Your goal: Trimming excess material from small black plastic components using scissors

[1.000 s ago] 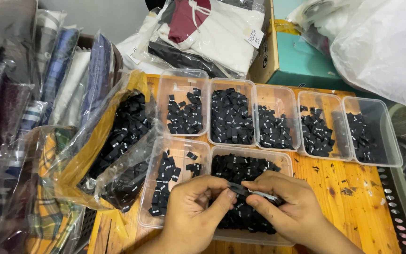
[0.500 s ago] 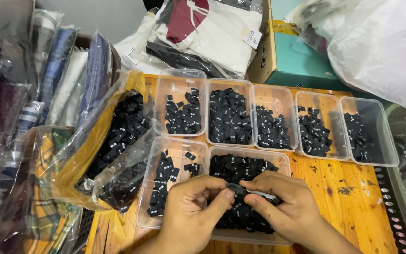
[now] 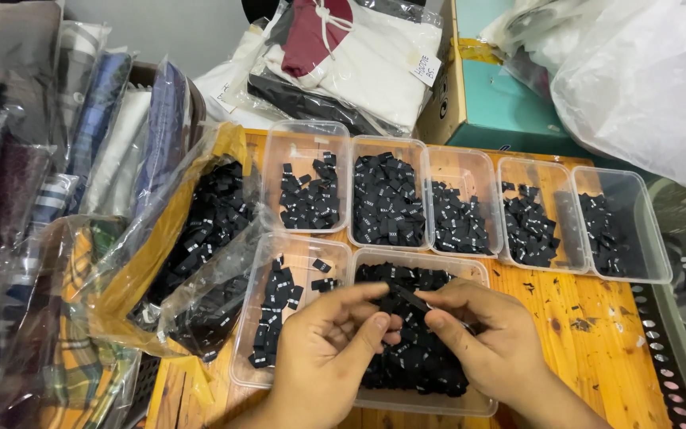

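My left hand (image 3: 329, 349) and my right hand (image 3: 490, 338) meet over a clear plastic tub (image 3: 482, 274) heaped with small black fabric labels (image 3: 406, 361). Together the fingertips pinch one folded black label (image 3: 412, 299) between them, just above the heap. Left of that tub stands another clear tub (image 3: 260, 262) with fewer black labels (image 3: 274, 310) in it. Both tubs rest on an orange wooden table (image 3: 581, 349).
Behind stand several more clear tubs (image 3: 470, 163) of black labels in a row. A clear bag (image 3: 200, 238) of black labels lies at the left, beside bagged folded garments (image 3: 81, 143). A teal box (image 3: 502, 103) and white plastic bags (image 3: 645, 79) sit at the back.
The hands have shifted slightly; the left fingers have closed toward the label held between both hands. The tubs have not moved.
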